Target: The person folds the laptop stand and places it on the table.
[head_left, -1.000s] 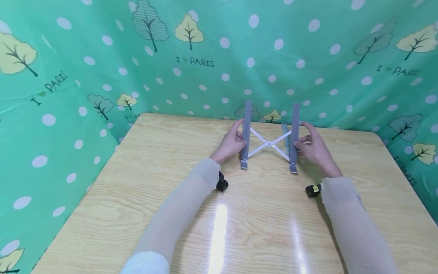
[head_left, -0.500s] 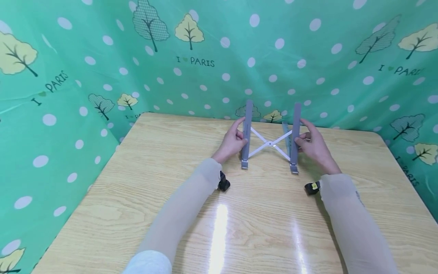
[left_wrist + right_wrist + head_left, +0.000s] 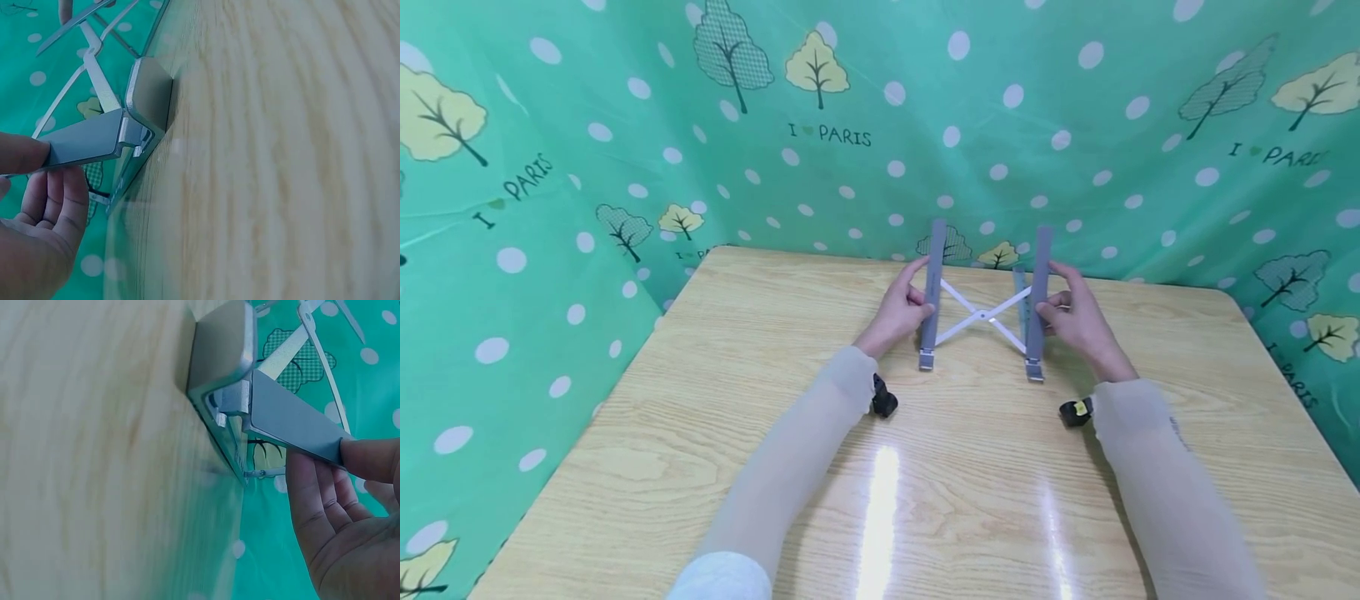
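Observation:
A grey folding laptop stand (image 3: pixel 931 287) stands unfolded near the back of the table, its two long arms joined by a silver X-shaped brace (image 3: pixel 982 315). My left hand (image 3: pixel 897 315) grips the left arm from its outer side, thumb on top and fingers beneath, as the left wrist view shows. On the opposite side my right hand (image 3: pixel 1078 318) pinches the right arm (image 3: pixel 294 422) the same way. Both front hooks (image 3: pixel 150 90) point toward me, low by the wooden surface. Parts of the lower rails are hidden behind the upper arms.
The stand is on a light wooden table (image 3: pixel 700 417), whose back edge meets a green curtain (image 3: pixel 850 183) printed with trees and white dots. Black wrist cameras (image 3: pixel 884 398) hang under both sleeves. Light glares off the table's front part.
Between half a second ago and now, the laptop stand and both hands have shifted slightly to the left. Before that they hardly moved. Both hands keep their hold on the arms.

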A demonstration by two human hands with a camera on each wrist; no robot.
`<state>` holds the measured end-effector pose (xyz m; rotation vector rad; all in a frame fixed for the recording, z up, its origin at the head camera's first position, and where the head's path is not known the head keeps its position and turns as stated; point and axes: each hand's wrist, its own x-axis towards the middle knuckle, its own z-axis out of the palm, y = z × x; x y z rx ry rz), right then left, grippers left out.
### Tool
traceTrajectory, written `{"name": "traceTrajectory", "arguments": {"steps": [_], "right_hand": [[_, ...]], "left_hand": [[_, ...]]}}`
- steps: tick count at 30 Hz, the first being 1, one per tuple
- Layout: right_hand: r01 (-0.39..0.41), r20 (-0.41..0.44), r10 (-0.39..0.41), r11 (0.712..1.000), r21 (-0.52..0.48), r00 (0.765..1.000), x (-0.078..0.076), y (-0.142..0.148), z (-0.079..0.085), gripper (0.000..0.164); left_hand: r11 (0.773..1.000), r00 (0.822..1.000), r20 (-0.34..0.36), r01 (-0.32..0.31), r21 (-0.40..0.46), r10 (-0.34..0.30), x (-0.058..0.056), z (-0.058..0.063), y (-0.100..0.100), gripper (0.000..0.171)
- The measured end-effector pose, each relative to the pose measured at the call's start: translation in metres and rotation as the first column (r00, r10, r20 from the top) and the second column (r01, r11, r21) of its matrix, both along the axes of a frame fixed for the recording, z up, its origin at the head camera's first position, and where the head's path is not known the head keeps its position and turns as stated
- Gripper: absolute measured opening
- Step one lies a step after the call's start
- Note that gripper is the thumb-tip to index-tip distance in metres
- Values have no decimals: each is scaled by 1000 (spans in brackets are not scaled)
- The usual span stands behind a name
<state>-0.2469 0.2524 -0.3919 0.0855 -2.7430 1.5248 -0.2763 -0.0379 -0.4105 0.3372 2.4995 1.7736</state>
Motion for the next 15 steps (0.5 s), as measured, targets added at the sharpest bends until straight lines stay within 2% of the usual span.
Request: {"name": "traceTrajectory", "arguments": {"steps": [7, 15], "right_hand": [[1, 1, -1, 1000, 5, 1000, 1, -10, 0, 70], [5, 13, -5, 1000, -2, 1000, 0, -16, 0, 70]], "left_hand": [[999, 999, 39, -11, 32, 9, 2, -1, -8, 84], [999, 999, 43, -28, 41, 26, 6, 0, -15, 86]]}}
